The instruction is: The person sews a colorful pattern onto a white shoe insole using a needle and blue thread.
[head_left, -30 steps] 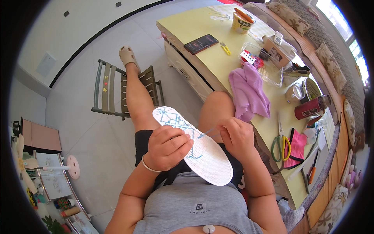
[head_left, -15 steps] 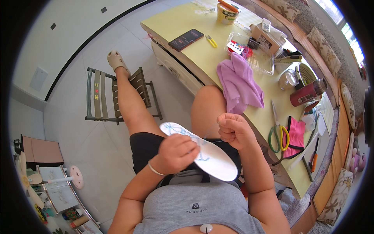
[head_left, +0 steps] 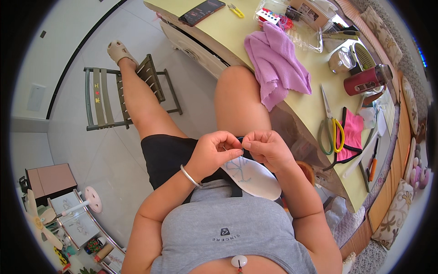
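Observation:
A white shoe insole (head_left: 261, 182) with blue stitched lines lies across my lap, its rounded end toward the lower right. Over its upper end, my left hand (head_left: 217, 153) is closed in a pinch, thumb stretched toward the other hand. A thin sliver shows by its fingers, too small to name for certain. Close beside it, my right hand (head_left: 269, 150) pinches a fine blue thread (head_left: 242, 156) between thumb and forefinger. The fingertips of both hands nearly meet. The insole's upper end is hidden behind the hands.
On the yellow table to my right lie a purple cloth (head_left: 276, 61), scissors (head_left: 329, 123), a pink cloth (head_left: 350, 132), a dark red flask (head_left: 367, 80), a glass jar (head_left: 341, 60), a phone (head_left: 201, 12) and small yellow snips (head_left: 236, 11). A folding stool (head_left: 146, 82) stands under my outstretched leg.
My left hand has left the insole's middle and moved up beside my right hand. My right hand has come inward and lower. The insole has slid downward behind them, and the view has shifted.

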The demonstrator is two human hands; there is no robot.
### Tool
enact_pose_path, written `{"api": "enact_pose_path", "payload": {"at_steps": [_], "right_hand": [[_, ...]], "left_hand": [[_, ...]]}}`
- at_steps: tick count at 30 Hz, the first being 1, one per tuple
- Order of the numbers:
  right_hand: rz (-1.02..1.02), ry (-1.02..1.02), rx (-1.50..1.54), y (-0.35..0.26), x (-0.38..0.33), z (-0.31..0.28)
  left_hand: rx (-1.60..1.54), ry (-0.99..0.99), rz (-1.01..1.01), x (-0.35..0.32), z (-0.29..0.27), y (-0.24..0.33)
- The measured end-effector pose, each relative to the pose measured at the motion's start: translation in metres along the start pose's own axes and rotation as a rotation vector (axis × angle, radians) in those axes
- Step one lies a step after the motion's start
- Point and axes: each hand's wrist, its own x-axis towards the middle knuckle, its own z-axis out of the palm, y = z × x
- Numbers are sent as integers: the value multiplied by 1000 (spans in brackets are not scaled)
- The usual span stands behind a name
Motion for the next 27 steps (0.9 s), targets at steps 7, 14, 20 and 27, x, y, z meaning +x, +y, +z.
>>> {"api": "enact_pose_path", "payload": {"at_steps": [7, 14, 20, 27], "right_hand": [[-32, 67, -31, 2, -3, -6], [-54, 93, -5, 3, -3, -5], [-103, 141, -230, 9, -7, 2], [-262, 239, -494, 17, -9, 7]], "left_hand": [[-247, -27, -76, 9, 11, 4], [-244, 22, -75, 7, 9, 0], [-213, 86, 31, 4, 11, -3], [-3, 121, 130, 1, 11, -3]]}}
